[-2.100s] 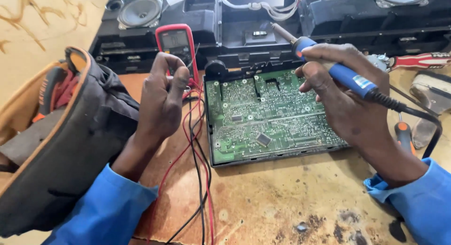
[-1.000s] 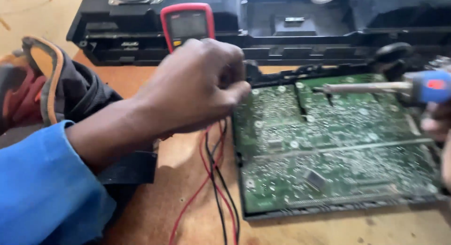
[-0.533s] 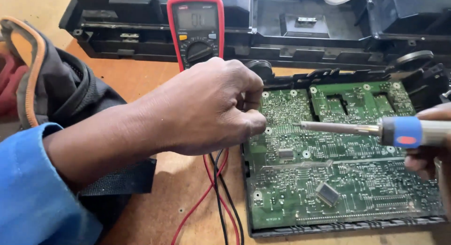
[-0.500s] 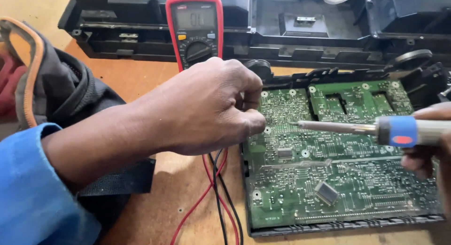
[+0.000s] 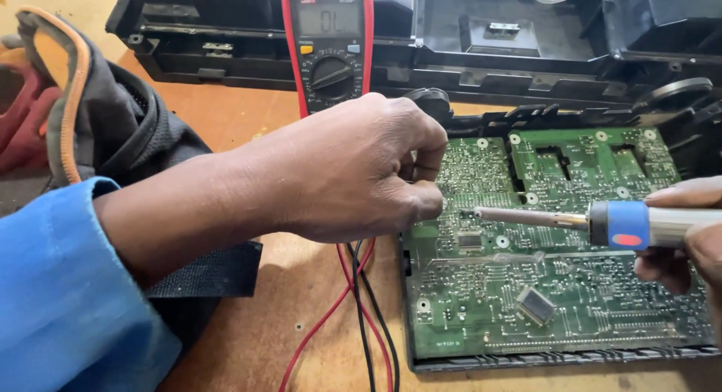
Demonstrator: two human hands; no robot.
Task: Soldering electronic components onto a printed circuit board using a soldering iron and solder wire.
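hands 2 | circuit board [image 5: 556, 287] 1 | soldering iron [image 5: 571, 220] 1 | multimeter [image 5: 329, 46] 1

An electronics repair workshop: multimeter [image 5: 329, 46], soldering iron [image 5: 594, 223], bare circuit board [image 5: 549, 287] on a worn bench [image 5: 248, 113].

You see a worn orange-brown wooden table [image 5: 248, 347] under soft, even light; a pale floor [image 5: 75, 1] lies beyond its far-left corner.

1. Circuit board [image 5: 556, 287]: matt green laminate, rough with small solder points and dark chips.
2. Soldering iron [image 5: 594, 223]: dull metal shaft, glossy blue plastic collar.
3. Multimeter [image 5: 329, 46]: red rubbery shell, shiny grey screen.
4. Table [image 5: 256, 347]: worn, scuffed wood.
5. Bag [image 5: 113, 136]: grey woven cloth.
6. Sleeve [image 5: 60, 302]: soft blue cloth.
7. Casing [image 5: 526, 53]: black matt plastic.
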